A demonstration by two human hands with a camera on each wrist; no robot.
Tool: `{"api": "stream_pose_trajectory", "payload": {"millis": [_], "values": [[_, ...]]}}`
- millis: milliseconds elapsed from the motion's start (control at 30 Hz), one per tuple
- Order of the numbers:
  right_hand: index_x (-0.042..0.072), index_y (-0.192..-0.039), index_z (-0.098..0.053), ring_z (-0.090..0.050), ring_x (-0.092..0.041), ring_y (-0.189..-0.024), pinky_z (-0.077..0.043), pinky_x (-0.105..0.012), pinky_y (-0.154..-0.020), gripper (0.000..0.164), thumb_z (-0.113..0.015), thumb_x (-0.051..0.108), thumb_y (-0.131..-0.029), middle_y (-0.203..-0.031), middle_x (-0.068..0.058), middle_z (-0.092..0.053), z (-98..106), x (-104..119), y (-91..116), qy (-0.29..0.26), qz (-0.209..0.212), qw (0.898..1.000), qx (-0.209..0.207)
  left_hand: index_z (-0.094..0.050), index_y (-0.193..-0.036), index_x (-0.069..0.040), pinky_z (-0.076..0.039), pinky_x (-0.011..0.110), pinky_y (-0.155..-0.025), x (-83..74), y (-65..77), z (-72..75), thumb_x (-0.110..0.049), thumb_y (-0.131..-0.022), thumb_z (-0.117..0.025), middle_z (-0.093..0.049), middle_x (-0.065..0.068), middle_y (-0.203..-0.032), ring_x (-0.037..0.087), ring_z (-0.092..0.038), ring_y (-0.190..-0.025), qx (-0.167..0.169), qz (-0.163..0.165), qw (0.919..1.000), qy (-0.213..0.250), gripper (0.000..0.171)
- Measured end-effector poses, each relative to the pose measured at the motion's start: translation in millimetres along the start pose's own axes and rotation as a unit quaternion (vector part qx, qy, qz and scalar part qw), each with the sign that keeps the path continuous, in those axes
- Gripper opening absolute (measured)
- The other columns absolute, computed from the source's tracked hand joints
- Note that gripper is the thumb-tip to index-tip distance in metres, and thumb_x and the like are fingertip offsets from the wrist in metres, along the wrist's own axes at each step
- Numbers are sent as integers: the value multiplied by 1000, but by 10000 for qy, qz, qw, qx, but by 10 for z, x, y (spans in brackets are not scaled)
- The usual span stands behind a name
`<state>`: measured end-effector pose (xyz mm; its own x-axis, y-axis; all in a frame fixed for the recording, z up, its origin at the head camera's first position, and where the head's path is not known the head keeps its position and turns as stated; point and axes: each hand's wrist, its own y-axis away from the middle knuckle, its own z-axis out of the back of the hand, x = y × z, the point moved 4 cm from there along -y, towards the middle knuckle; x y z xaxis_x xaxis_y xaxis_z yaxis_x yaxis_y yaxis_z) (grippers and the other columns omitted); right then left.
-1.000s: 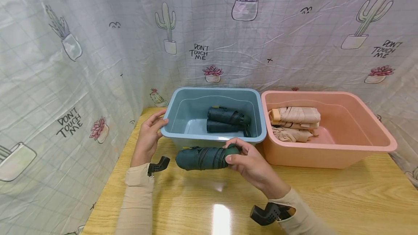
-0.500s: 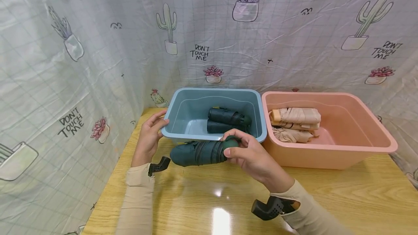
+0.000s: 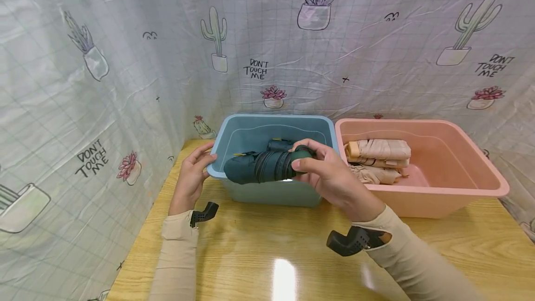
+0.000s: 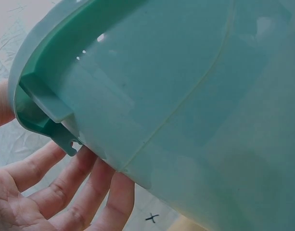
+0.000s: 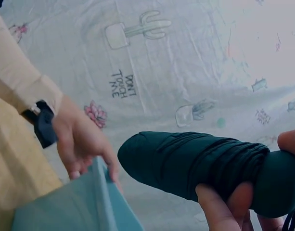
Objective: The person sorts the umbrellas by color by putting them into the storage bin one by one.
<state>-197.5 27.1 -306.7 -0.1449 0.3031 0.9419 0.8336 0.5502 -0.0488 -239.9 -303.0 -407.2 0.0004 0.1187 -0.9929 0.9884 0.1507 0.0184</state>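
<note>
My right hand [image 3: 323,171] grips a folded dark green umbrella [image 3: 263,166] by its handle end, with the thumb on top. The umbrella lies roughly level over the front rim of a blue plastic bin [image 3: 267,193], its rounded tip pointing left. In the right wrist view the wrapped canopy of the umbrella [image 5: 185,156] and a dark cord at the handle show. My left hand [image 3: 194,171] holds the bin's left rim, thumb over the edge and fingers against the outer wall [image 4: 161,110]. Inside the bin, another dark folded umbrella [image 3: 279,145] is partly hidden behind the held one.
A pink bin [image 3: 422,203] stands against the blue bin's right side. Several beige folded umbrellas [image 3: 384,149] lie in its left part. Both bins rest on a wooden table [image 3: 251,254], with a patterned curtain [image 3: 167,73] behind and at the left.
My right hand has raised the dark green umbrella from in front of the blue bin to over its front rim, covering most of the umbrellas inside. My left hand stays on the rim.
</note>
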Motion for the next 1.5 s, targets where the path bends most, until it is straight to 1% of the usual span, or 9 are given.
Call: {"api": "stream_pose_trajectory", "payload": {"millis": [167,333,500,667,867,1000,1133,1333,1500], "values": [[6,-116,-52,-61,-16,-99,-59,-29,-86,26,-57,0,-91,-113,-8,-51,64,129,-128,67,-96,9996,-265,-54,-146,-7,-59,23,-75,4,4,2,-15,-101,-65,-63,1,-112,9,-66,-94,-22,24,10000,-17,47],[5,-119,-51,-60,-15,-100,-58,-31,-90,25,-54,1,-95,-112,-5,-52,114,184,-262,186,-267,9988,-359,-54,-146,-7,-59,24,-77,7,8,13,-16,-101,-65,-62,2,-116,12,-65,-99,-37,27,10000,-71,47],[1,-135,-47,-60,-15,-110,-58,-31,-92,38,-54,3,-97,-127,-7,-52,135,213,-395,223,-456,9978,-416,-54,-146,-7,-59,23,-77,1,14,30,-16,-102,-65,-63,0,-114,10,-65,-98,-77,28,9999,-99,46],[-3,-138,-44,-61,-15,-108,-58,-33,-93,43,-55,4,-97,-130,-10,-50,160,222,-519,476,-662,9955,-482,-54,-146,-7,-58,23,-77,0,15,34,-15,-102,-64,-62,0,-114,9,-64,-99,-103,64,9998,-127,46],[-6,-144,-42,-60,-22,-112,-54,-42,-103,53,-60,5,-95,-138,-15,-45,192,200,-686,931,-1028,9885,-595,-55,-145,-7,-59,24,-77,-1,8,34,-14,-101,-64,-63,-1,-114,9,-65,-99,-119,59,9998,-174,46],[-5,-133,-49,-59,-27,-108,-50,-49,-108,42,-62,5,-95,-133,-16,-47,229,148,-813,1189,-1257,9832,-576,-56,-144,-7,-59,24,-76,-6,11,33,-13,-101,-64,-64,-1,-111,9,-65,-97,-116,57,9998,-119,45],[-3,-126,-50,-61,-29,-107,-50,-50,-107,33,-62,4,-96,-129,-15,-47,293,89,-942,1436,-1449,9775,-530,-56,-144,-6,-59,24,-75,-7,19,25,-12,-100,-65,-65,-1,-111,10,-65,-98,-91,64,9999,-100,45],[-7,-143,-41,-57,-33,-120,-48,-52,-109,52,-63,3,-96,-139,-21,-44,382,33,-1088,1607,-1724,9706,-490,-57,-144,-7,-59,24,-74,4,8,14,-14,-100,-66,-64,1,-110,11,-65,-95,-84,32,9999,-69,45],[-6,-148,-36,-57,-34,-122,-48,-52,-109,59,-64,5,-97,-144,-23,-43,451,-35,-1169,1858,-1879,9636,-395,-58,-143,-8,-59,24,-73,5,-2,4,-13,-100,-66,-64,2,-109,12,-65,-94,-105,9,9999,-68,44]]}}
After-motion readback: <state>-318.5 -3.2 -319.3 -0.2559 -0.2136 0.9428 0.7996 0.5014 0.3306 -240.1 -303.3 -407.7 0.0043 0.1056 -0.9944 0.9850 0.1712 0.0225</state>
